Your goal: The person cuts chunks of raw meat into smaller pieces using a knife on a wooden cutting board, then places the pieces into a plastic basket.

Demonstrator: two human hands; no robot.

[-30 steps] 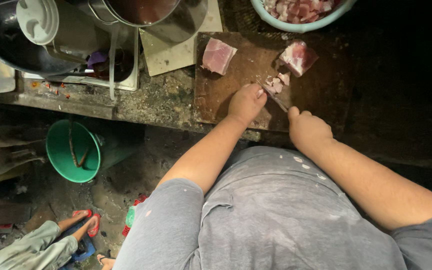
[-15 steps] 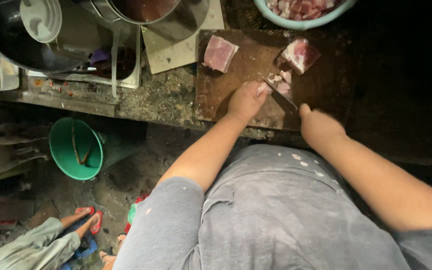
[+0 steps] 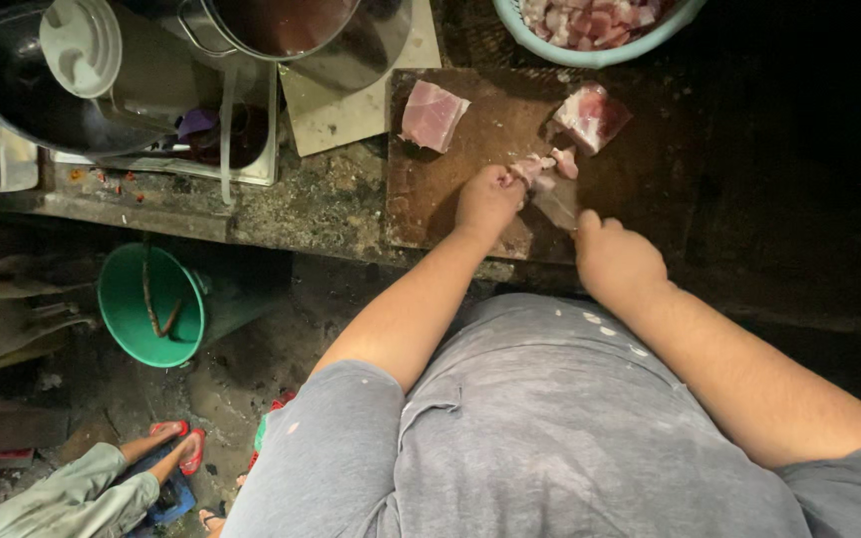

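We see no package, label or sign; the containers are a teal bowl (image 3: 600,55) of cut meat at the top edge, a steel pot (image 3: 291,30) at the top centre, a pale round lid (image 3: 80,45) at the upper left, and a green bucket (image 3: 146,304) on the floor below the counter (image 3: 291,204). On the dark wooden cutting board (image 3: 480,130) lie a pink slab of meat (image 3: 432,115) on the left and a fattier chunk (image 3: 590,115) on the right. Our left hand (image 3: 488,197) reaches forward, fingers curled down and pinning a small strip of meat (image 3: 540,169) at the board's middle. Our right hand (image 3: 615,261) sits near the board's front edge, closed around the handle of a knife (image 3: 555,204), its blade just beside the strip. The two hands are apart, the blade between them.
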